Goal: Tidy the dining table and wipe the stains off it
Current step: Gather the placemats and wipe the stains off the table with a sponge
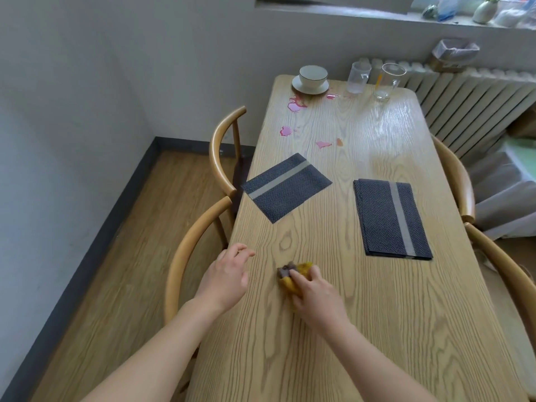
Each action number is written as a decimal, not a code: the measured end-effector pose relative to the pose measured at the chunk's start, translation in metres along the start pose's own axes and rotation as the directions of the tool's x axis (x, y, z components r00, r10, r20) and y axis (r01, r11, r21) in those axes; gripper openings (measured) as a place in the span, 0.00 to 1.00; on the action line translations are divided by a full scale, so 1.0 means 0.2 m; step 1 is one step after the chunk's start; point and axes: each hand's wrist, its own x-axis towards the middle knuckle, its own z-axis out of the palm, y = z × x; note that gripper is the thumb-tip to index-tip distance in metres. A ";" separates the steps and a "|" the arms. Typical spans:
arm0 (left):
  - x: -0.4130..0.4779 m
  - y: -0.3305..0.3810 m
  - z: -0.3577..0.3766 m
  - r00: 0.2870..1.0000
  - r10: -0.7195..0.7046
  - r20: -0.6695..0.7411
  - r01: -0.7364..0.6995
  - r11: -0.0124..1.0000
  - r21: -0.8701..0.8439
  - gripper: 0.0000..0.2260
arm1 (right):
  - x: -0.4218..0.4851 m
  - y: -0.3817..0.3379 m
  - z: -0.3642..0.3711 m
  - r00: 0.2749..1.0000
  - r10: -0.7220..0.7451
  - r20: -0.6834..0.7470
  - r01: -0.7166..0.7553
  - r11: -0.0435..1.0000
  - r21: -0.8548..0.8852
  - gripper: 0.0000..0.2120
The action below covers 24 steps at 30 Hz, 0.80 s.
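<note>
Your right hand [316, 294] clamps its grip on the yellow cloth [303, 268], flat on the surface [333, 169] to wipe; left hand [226, 281] slack, holding nothing, out of the way

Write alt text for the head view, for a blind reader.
A person's right hand grips a yellow cloth on a wooden table, left hand open beside it. Farther off lie two dark placemats, pink spills, a bowl on a saucer and two clear cups.
</note>
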 end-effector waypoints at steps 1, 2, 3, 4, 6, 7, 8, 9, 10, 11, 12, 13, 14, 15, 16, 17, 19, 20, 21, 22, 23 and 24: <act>-0.01 -0.01 -0.01 1.000 -0.004 -0.002 0.004 1.000 -0.004 0.20 | 0.00 0.06 -0.02 0.998 0.052 -0.021 -0.052 0.999 0.013 0.25; -0.01 -0.03 -0.02 1.000 -0.007 -0.004 0.007 1.000 -0.007 0.20 | 0.00 0.13 -0.04 0.991 0.126 -0.046 -0.124 0.992 0.039 0.25; -0.02 -0.04 -0.03 1.000 -0.010 -0.005 0.010 1.000 -0.009 0.20 | 0.00 0.20 -0.06 0.974 0.214 -0.073 -0.209 0.976 0.067 0.25; -0.02 -0.06 -0.04 1.000 -0.015 -0.005 0.015 1.000 -0.012 0.20 | 0.00 0.27 -0.07 0.946 0.311 -0.091 -0.302 0.948 0.099 0.25; -0.02 -0.08 -0.06 1.000 -0.017 -0.005 0.017 1.000 -0.008 0.20 | -0.01 0.39 -0.11 0.852 0.513 -0.104 -0.489 0.851 0.192 0.23; -0.02 -0.08 -0.06 1.000 -0.015 -0.007 0.015 1.000 -0.010 0.20 | -0.01 0.42 -0.11 0.807 0.583 -0.096 -0.553 0.802 0.226 0.23; -0.02 -0.09 -0.07 1.000 -0.009 -0.012 0.008 1.000 -0.017 0.20 | 0.00 0.41 -0.11 0.781 0.619 -0.090 -0.589 0.776 0.226 0.23; -0.01 -0.09 -0.08 1.000 0.000 -0.015 0.000 1.000 -0.023 0.20 | 0.01 0.38 -0.10 0.774 0.627 -0.085 -0.601 0.771 0.210 0.22; 0.00 -0.10 -0.09 1.000 0.013 -0.016 -0.014 1.000 -0.026 0.20 | 0.02 0.33 -0.09 0.782 0.616 -0.092 -0.591 0.781 0.205 0.21; 0.01 -0.11 -0.11 1.000 0.028 -0.013 -0.029 0.999 -0.025 0.20 | 0.03 0.25 -0.08 0.799 0.593 -0.101 -0.567 0.798 0.206 0.20; 0.02 -0.13 -0.12 0.999 0.043 -0.009 -0.043 0.999 -0.020 0.20 | 0.04 0.16 -0.06 0.822 0.562 -0.095 -0.537 0.819 0.199 0.20; 0.03 -0.15 -0.14 0.999 0.052 -0.005 -0.053 0.999 -0.014 0.20 | 0.06 0.06 -0.04 0.854 0.513 -0.089 -0.493 0.852 0.176 0.22; 0.04 -0.17 -0.15 0.998 0.059 -0.010 -0.059 0.998 -0.009 0.20 | 0.06 -0.05 -0.02 0.893 0.445 -0.067 -0.432 0.890 0.145 0.25; 0.05 -0.19 -0.16 0.998 0.065 -0.012 -0.066 0.998 -0.007 0.20 | 0.08 -0.16 0.01 0.929 0.366 -0.048 -0.358 0.926 0.121 0.26; 0.07 -0.22 -0.18 0.998 0.068 -0.017 -0.068 0.998 -0.009 0.20 | 0.09 -0.27 0.02 0.958 0.286 -0.024 -0.281 0.953 0.113 0.27; 0.09 -0.23 -0.19 0.997 0.073 -0.015 -0.073 0.997 -0.012 0.20 | 0.10 -0.36 0.04 0.977 0.214 -0.008 -0.213 0.972 0.100 0.27; 0.12 -0.28 -0.23 0.997 0.082 0.009 -0.082 0.996 -0.024 0.20 | 0.14 -0.45 0.05 0.989 0.150 -0.004 -0.149 0.986 0.074 0.25; 0.14 -0.31 -0.25 0.995 0.095 0.017 -0.094 0.995 -0.024 0.20 | 0.16 -0.47 0.04 0.986 0.165 -0.004 -0.165 0.984 0.074 0.25; 0.15 -0.31 -0.26 0.994 0.105 0.028 -0.104 0.994 -0.021 0.20 | 0.16 -0.44 0.03 0.982 0.191 -0.009 -0.190 0.979 0.068 0.25; 0.19 -0.37 -0.29 0.990 0.135 0.040 -0.134 0.991 -0.023 0.20 | 0.19 -0.45 0.02 0.967 0.252 -0.024 -0.250 0.965 0.076 0.25; 0.20 -0.37 -0.30 0.988 0.147 0.044 -0.146 0.989 -0.025 0.20 | 0.18 -0.39 0.00 0.949 0.313 -0.029 -0.310 0.947 0.080 0.25; 0.22 -0.39 -0.32 0.986 0.163 0.040 -0.162 0.986 -0.026 0.19 | 0.18 -0.34 -0.03 0.917 0.396 -0.037 -0.391 0.914 0.105 0.25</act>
